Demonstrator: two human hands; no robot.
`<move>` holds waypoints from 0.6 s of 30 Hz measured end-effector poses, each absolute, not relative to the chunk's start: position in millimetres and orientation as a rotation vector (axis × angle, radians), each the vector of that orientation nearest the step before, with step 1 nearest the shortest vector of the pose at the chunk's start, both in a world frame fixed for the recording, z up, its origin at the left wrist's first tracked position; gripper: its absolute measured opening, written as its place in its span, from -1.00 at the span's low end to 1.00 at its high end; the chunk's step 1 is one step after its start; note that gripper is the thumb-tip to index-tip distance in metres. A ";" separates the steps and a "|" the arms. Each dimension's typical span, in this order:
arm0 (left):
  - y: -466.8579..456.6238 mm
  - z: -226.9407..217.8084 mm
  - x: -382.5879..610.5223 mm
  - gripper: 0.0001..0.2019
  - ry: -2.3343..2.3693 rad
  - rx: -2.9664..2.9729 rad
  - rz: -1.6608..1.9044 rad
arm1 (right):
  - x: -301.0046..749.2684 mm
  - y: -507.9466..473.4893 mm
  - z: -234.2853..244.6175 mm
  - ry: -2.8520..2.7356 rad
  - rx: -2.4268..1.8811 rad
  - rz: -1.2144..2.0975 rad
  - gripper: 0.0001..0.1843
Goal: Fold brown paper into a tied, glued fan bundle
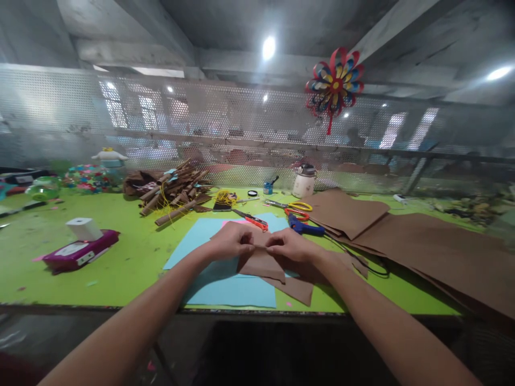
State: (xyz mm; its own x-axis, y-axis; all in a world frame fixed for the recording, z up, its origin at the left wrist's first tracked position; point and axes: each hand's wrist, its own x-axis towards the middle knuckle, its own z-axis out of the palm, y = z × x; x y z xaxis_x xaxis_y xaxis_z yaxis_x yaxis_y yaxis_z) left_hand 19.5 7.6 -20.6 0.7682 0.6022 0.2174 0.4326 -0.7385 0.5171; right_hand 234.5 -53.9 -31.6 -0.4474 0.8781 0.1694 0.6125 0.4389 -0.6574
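Workpiece position: the brown paper piece (261, 266) lies between the two hands, above the blue sheets (237, 292) on the table (140, 289). Its near part spreads toward the table's front edge, over a second brown scrap (295, 289).

Hand state: the left hand (233, 241) holds a narrow pinch, thumb against fingers, on the upper edge of the piece. The right hand (292, 245) mirrors it just beside, also pinched on that edge. Whether the edge is creased or rolled there is too small to tell.

Procedure. The step in hand appears to be shaping this edge by fingertip.
1. Match the pressure of both pinches; uneven force is likely to skew the edge.
2. Work outward from the middle in short passes, with the thumbs level.
3. Square the edge before pressing firmly, since stiff paper probably retains a false crease.
4. Rest the wrists lightly so that the loose sheets beneath do not slide.

Caution: an orange-handled tool (257, 221) and a blue glue gun (306, 228) lie just beyond the hands. Allow clearance for the knuckles; the gun's tip may be hot.
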 end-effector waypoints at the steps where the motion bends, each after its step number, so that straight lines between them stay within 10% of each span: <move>1: 7.2 -21.1 19.9 -0.85 0.774 2.551 0.499 | 233.5 -53.8 -32.6 -2.228 -1.255 0.660 -0.83; 18: 2.2 -41.0 33.0 -0.80 0.721 2.772 0.465 | 226.0 -54.0 -38.7 -2.433 -1.258 0.231 -0.90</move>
